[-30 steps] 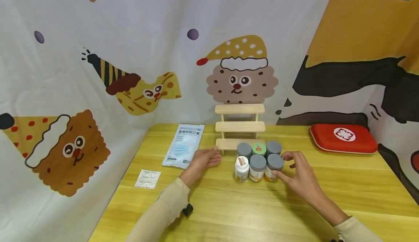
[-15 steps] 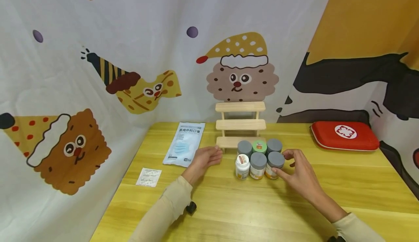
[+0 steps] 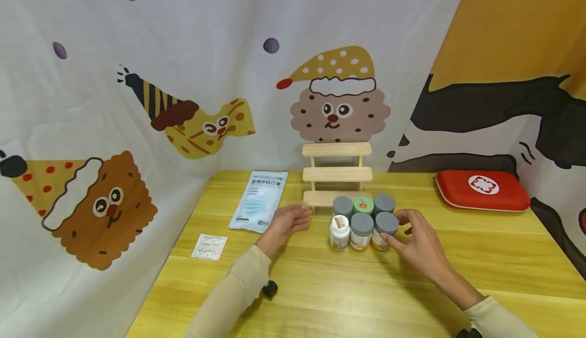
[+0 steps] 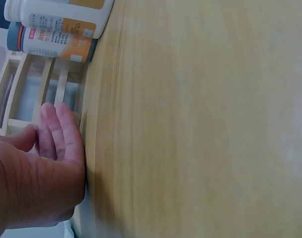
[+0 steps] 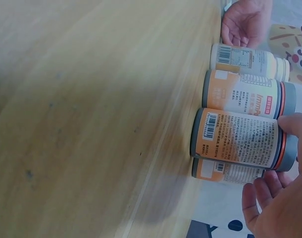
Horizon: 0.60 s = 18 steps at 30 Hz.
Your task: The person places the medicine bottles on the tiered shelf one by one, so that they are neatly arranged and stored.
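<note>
My right hand [image 3: 423, 244] is at the front right pill bottle [image 3: 382, 232], which has a grey lid and an orange-and-white label. In the right wrist view the thumb presses this bottle's lid [image 5: 288, 153], and the other fingers curl behind. Beside it stand another grey-lidded bottle [image 3: 360, 232] and a small white bottle [image 3: 340, 234]; a second row behind includes a green lid [image 3: 363, 205]. My left hand [image 3: 285, 226] has its fingers extended, fingertips right at the left leg of a three-tier wooden stand [image 3: 337, 174]. The left palm faces the bottles.
A blue-and-white mask packet [image 3: 258, 201] lies left of the stand, with a small white sachet [image 3: 209, 247] nearer the table's left edge. A red case [image 3: 481, 190] with a white cross emblem sits at the back right. A printed curtain [image 3: 220, 33] hangs behind the table.
</note>
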Available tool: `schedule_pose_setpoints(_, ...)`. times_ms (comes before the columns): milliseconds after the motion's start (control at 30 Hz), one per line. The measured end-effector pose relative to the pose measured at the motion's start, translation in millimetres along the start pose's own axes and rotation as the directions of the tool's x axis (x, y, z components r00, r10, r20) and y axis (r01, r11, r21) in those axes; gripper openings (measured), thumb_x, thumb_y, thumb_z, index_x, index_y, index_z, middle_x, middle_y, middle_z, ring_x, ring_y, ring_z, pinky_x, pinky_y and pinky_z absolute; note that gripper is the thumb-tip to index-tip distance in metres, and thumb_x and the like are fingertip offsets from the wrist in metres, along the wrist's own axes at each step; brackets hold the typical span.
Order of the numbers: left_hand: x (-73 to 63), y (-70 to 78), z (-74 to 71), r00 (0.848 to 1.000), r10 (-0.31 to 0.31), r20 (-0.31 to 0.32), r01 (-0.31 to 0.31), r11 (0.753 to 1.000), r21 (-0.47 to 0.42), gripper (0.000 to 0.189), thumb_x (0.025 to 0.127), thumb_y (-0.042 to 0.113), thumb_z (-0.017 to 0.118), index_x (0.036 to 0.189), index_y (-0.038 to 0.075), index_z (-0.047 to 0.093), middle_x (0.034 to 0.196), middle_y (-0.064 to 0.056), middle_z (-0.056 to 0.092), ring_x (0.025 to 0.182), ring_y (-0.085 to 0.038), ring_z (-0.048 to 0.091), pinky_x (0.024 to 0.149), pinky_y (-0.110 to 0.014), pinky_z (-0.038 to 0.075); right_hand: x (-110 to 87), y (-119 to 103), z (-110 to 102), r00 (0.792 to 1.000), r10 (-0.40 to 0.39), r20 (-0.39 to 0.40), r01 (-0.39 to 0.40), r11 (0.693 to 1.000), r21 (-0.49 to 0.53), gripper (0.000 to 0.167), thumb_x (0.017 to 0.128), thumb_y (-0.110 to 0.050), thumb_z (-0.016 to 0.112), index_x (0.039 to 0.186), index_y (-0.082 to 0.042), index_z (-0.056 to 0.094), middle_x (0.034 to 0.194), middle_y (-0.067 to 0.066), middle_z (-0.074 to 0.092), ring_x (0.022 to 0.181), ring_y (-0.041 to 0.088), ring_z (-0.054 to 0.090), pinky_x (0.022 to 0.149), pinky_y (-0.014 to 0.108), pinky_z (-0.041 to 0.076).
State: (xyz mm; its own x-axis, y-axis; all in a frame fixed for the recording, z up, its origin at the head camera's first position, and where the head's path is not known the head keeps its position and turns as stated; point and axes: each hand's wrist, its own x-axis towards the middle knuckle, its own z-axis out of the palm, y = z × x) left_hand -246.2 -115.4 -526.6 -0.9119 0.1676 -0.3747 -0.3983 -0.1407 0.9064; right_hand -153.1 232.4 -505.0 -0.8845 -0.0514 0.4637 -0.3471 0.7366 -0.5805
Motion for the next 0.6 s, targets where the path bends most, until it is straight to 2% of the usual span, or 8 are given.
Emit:
schedule_pose_setpoints(267, 3.7, -2.0, -1.3, 1.000, -0.005, 0.015, 0.005, 1.000, -0.004, 0.042, 0.107, 0.024, 0.066, 0.141, -0.002, 0.061, 0.137, -0.021, 0.071, 0.121, -0.032, 0.072, 0.103, -0.040, 0.065, -1.4, -2.7, -3.1, 1.000, -0.004, -0.010, 0.004, 1.000, -0.010, 0.055, 0.076, -0.018, 0.095, 0.118, -0.006, 0.062, 0.105, 0.007, 0.067, 0.096, 0.020, 0.061, 0.070, 0.032, 0.062)
schedule_pose_setpoints(600, 5.9, -3.7, -2.9, 1.000, 0.018, 0.017, -0.017, 0.999, -0.031, 0.044, 0.105, 0.022, 0.068, 0.140, -0.005, 0.061, 0.131, -0.021, 0.073, 0.111, -0.024, 0.077, 0.100, -0.036, 0.066, 5.7, -19.5, -23.9, 0.992, -0.106, -0.069, 0.104, 0.994, -0.030, 0.054, 0.071, -0.016, 0.094, 0.113, -0.006, 0.062, 0.103, 0.003, 0.065, 0.095, 0.012, 0.055, 0.075, 0.013, 0.048)
